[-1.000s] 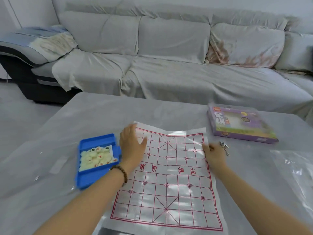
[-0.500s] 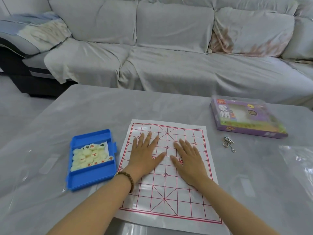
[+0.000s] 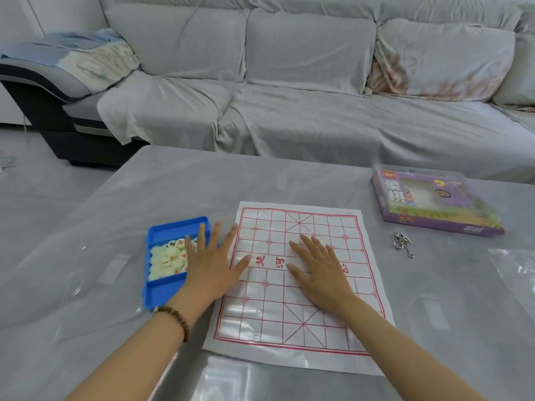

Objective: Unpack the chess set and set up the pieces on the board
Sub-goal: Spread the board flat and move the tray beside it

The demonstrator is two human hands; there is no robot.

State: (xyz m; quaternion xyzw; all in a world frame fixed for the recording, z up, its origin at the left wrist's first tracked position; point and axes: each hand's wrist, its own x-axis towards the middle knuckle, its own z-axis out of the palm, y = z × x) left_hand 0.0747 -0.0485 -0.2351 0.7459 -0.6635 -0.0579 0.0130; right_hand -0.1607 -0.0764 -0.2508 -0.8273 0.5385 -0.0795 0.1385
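Left hand (image 3: 212, 267): fingers (image 3: 217, 235) spread apart and flat, gripping nothing; palm lay over the left edge of the board, fingertips reaching over the right rim of the tray. A brown bead bracelet (image 3: 177, 318) sat on that wrist.

Right hand (image 3: 321, 270): fingers spread apart, palm down, pressed flat on the middle of the board, holding nothing.

Paper chess board (image 3: 298, 287): 1 white sheet with a red grid and red characters across its centre band, lying flat near the front edge of the tabletop (image 3: 202, 186), no pieces on it.

Blue tray (image 3: 165, 233): just beside the board's left edge, towards the tabletop's left side; partly hidden under the left hand.

Chess pieces (image 3: 166, 260): cream round discs, some with red marks, heaped in the tray's middle compartment; count not readable.

Purple box (image 3: 434, 202): near the back right corner of the tabletop, well apart from the board.

Metal ring puzzle (image 3: 402, 243): between box and board, nearer the box.

Clear plastic bag (image 3: 515, 270): at the right edge.

Grey covered sofa (image 3: 289, 82): beyond the far edge.
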